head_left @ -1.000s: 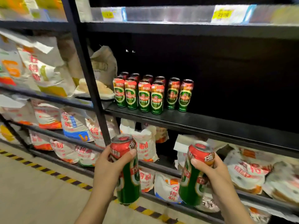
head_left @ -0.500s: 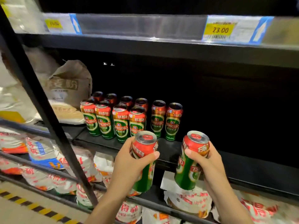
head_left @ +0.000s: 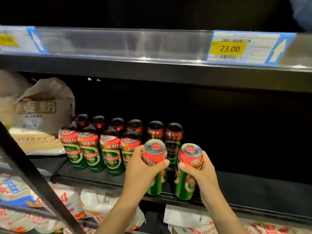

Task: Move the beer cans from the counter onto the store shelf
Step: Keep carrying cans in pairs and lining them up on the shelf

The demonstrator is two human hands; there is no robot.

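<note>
Left hand [head_left: 141, 173] wrapped around one beer can [head_left: 154, 166], right hand [head_left: 201, 174] around another can [head_left: 187, 171]. Both upright at the front edge of the black shelf [head_left: 253, 191], just right of the standing cans [head_left: 94, 147].

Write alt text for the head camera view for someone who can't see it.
Two hands each hold a red-and-green beer can at the front edge of a black store shelf: left hand on the left can, right hand on the right can. Ten matching cans stand in two rows behind; a 23.00 price tag hangs above.
</note>
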